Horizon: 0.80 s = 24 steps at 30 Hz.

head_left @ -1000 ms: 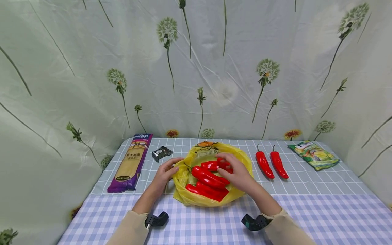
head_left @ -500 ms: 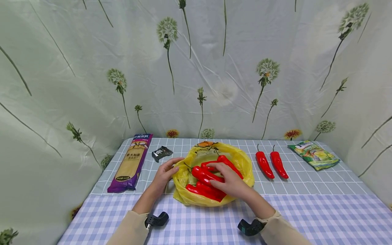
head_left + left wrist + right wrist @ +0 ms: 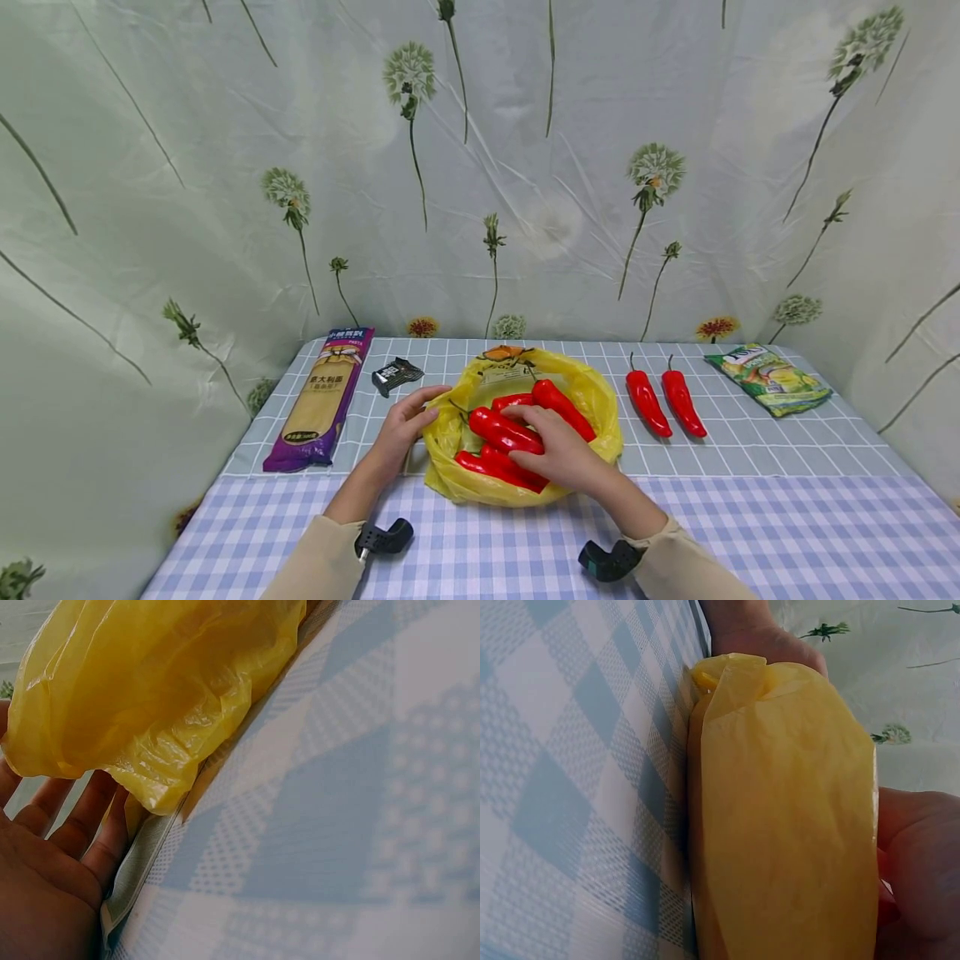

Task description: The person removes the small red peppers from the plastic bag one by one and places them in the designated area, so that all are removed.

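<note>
A yellow plastic bag [image 3: 592,400] lies with its mouth spread wide, and several red chili peppers rest inside. My left hand [image 3: 400,429] holds the bag's left rim; in the left wrist view its fingers [image 3: 82,817] lie behind the yellow plastic. Inside the bag my right hand [image 3: 562,450] grips a red chili pepper [image 3: 495,428] near its right end, fingers over the top and thumb on the near side. Another red pepper [image 3: 562,408] slants along the bag's right side. The right wrist view shows mostly the bag's outer wall [image 3: 795,825], which hides much of that hand.
Two red chili peppers [image 3: 647,404] lie side by side right of the bag. A green food packet [image 3: 768,379] is at the back right. On the left are a purple pasta pack [image 3: 322,400] and a small black packet [image 3: 395,375]. Checked cloth [image 3: 750,525] covers the table's front.
My right hand has let go of the pepper at the bag's right side. It has moved left and toward me, onto the middle pepper. The left hand has stayed put.
</note>
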{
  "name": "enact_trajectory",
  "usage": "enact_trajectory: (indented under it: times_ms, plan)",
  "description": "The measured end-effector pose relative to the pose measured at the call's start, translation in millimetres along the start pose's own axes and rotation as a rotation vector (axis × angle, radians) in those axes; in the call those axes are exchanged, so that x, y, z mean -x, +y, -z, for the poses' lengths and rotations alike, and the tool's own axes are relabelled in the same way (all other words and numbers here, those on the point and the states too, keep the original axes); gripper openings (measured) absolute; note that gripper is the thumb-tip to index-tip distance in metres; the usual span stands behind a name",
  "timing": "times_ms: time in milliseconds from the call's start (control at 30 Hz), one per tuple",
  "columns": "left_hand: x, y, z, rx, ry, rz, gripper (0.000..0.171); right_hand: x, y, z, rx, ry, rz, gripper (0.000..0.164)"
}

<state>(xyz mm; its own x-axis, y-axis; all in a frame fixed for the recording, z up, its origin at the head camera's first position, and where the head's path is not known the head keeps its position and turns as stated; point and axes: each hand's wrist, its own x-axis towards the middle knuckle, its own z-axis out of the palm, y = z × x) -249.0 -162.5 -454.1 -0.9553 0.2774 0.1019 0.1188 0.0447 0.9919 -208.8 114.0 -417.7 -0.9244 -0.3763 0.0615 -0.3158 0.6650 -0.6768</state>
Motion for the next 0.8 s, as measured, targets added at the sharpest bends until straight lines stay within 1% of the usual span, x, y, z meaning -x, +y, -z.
enact_trajectory:
  times_ms: [267, 467, 800]
  plan:
    - [0.6, 0.9, 0.1, -0.005, -0.008, -0.008, 0.044, 0.2, -2.3, -0.4, 0.016, 0.039, -0.001, 0.051]
    - [1.0, 1.4, 0.3, -0.009, -0.008, -0.007, 0.045, 0.7, -3.6, 1.6, 0.030, 0.032, 0.006, 0.050]
    - [-0.2, -0.5, 0.9, -0.018, -0.008, 0.001, 0.044, 0.8, -2.0, 8.4, 0.111, -0.002, 0.015, 0.057]
